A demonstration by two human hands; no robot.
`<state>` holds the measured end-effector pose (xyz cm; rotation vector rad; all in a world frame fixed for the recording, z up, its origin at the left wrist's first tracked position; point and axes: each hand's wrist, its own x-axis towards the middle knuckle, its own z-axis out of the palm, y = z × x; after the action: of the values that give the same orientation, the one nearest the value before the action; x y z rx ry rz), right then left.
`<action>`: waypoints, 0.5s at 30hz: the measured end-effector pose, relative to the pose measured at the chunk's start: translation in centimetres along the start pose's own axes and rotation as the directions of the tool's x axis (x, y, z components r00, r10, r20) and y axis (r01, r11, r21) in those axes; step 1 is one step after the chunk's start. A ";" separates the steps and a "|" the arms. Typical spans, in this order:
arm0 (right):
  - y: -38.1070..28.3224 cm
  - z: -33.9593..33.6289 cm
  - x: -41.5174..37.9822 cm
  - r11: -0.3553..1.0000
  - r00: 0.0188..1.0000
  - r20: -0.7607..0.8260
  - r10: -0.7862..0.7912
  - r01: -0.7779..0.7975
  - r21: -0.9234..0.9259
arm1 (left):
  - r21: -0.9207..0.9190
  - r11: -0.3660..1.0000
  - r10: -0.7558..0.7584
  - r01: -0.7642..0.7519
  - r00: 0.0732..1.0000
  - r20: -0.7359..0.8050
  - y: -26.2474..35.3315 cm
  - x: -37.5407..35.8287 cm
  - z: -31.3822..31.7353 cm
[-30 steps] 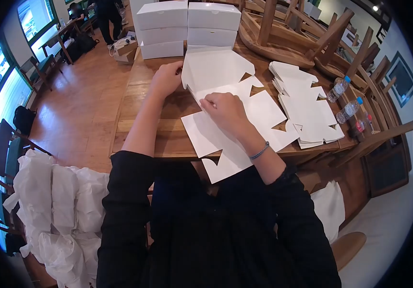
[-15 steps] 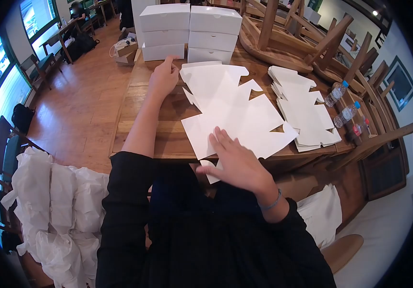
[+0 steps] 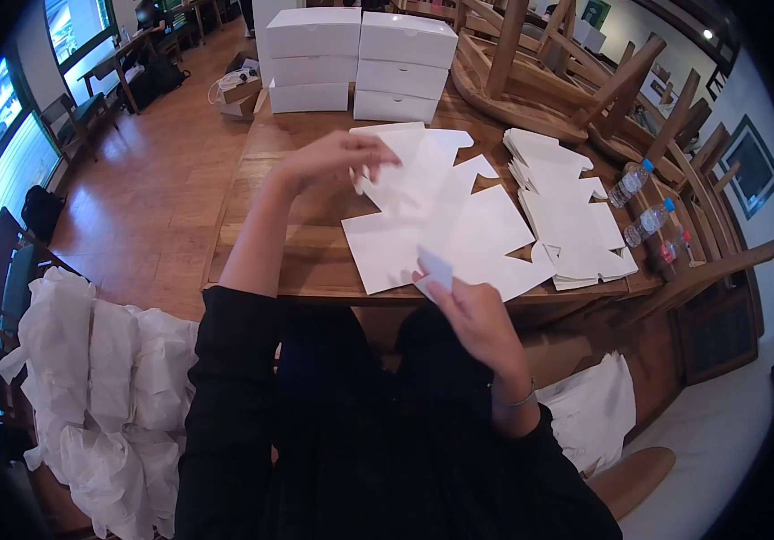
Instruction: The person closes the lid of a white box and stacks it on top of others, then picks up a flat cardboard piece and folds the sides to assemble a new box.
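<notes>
Left hand (image 3: 337, 157) now over cardboard (image 3: 486, 236), blurry

left hand (image 3: 340, 160) — blurred | upturned furniture (image 3: 506, 54) — cut by top edge | flap (image 3: 436, 266) partly hidden

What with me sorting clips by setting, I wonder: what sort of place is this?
Perhaps a café or restaurant room, though I can't be sure: upturned wooden seats at the far side of the wooden table, and green-cushioned chairs near large windows.
</notes>
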<state>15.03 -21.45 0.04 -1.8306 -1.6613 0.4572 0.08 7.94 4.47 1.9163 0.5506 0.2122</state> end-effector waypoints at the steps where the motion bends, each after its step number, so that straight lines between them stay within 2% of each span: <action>1: 0.1 -0.5 0.2 0.994 0.995 -0.004 0.101 -0.100 0.037 | -0.014 0.996 0.084 -0.083 0.982 0.171 -0.5 0.0 0.1; 3: 0.5 0.0 0.4 0.992 0.993 -0.087 0.081 -0.072 0.102 | -0.087 0.969 0.245 -0.232 0.839 0.486 -1.3 -0.5 0.6; 6: 1.7 1.4 0.5 0.972 0.974 -0.201 0.102 -0.055 0.229 | 0.114 0.981 0.060 -0.160 0.796 0.602 -0.4 -1.5 1.4; 7: 1.8 1.6 0.6 0.959 0.963 -0.242 0.116 -0.045 0.281 | 0.184 0.978 -0.029 -0.099 0.805 0.592 0.1 -1.8 1.8; 10: 1.9 2.1 1.0 0.901 0.919 -0.363 0.152 0.023 0.434 | 0.234 0.948 0.051 -0.217 0.826 0.561 -0.8 -1.7 2.5; 13: 1.6 1.8 1.2 0.871 0.904 -0.378 0.203 0.010 0.492 | 0.292 0.909 0.133 -0.296 0.873 0.470 -1.1 -2.0 3.1; 15: 1.3 2.0 1.4 0.804 0.896 -0.379 0.230 0.044 0.593 | 0.244 0.944 0.098 -0.220 0.898 0.429 -1.2 -1.4 2.9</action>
<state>14.94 -19.73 -2.08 -1.4064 -0.9699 0.4940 -0.32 5.26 2.38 2.2118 0.1393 -0.1800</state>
